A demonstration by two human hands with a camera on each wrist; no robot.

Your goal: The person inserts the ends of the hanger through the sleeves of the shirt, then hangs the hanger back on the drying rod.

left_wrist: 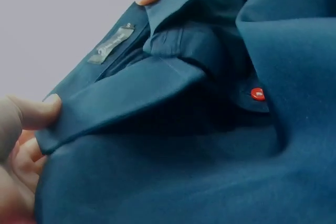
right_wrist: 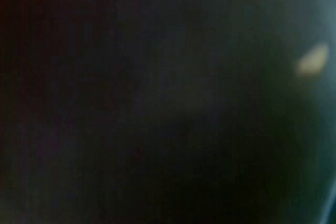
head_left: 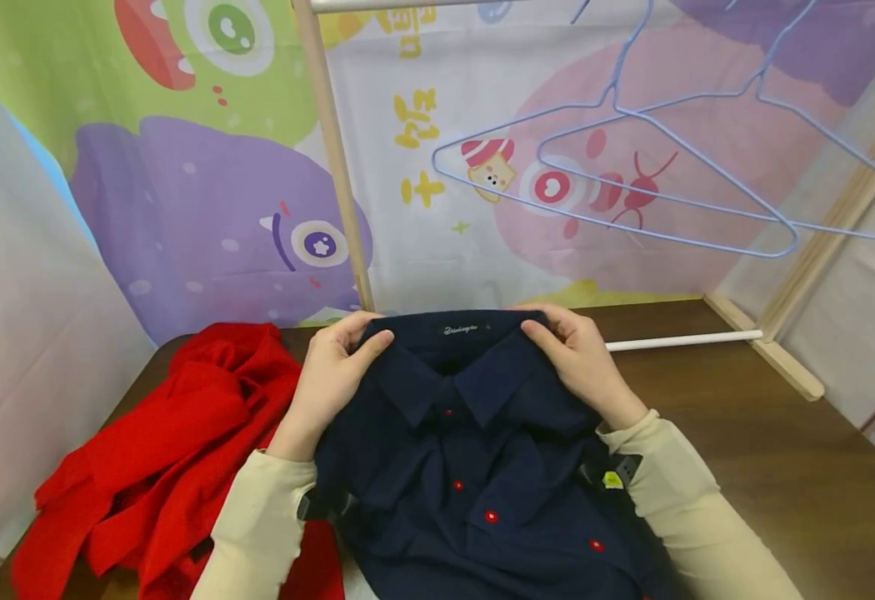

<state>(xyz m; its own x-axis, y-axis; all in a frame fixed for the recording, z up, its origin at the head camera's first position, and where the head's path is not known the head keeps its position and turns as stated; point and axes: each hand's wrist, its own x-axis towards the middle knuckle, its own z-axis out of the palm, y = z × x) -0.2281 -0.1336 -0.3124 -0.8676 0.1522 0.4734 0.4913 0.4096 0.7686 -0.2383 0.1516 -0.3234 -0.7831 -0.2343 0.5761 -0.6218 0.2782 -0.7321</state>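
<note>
A navy shirt (head_left: 415, 467) with red buttons faces up in the head view, its collar raised toward the back and a label inside the neck. My left hand (head_left: 330, 379) pinches the collar's left end, thumb in front. At the collar's right end my right hand (head_left: 580, 358) pinches the cloth in the same way. From the left wrist view, the left hand (left_wrist: 21, 156) grips the collar edge, and a red button (left_wrist: 258, 94) shows lower on the shirt. Dark cloth covers nearly all of the right wrist view.
A crumpled red garment (head_left: 175, 442) lies on the brown table (head_left: 767, 442) to the left. Blue wire hangers (head_left: 617, 112) hang at the upper right from a rack with wooden posts (head_left: 336, 158). A white rod (head_left: 685, 340) runs low behind the right hand.
</note>
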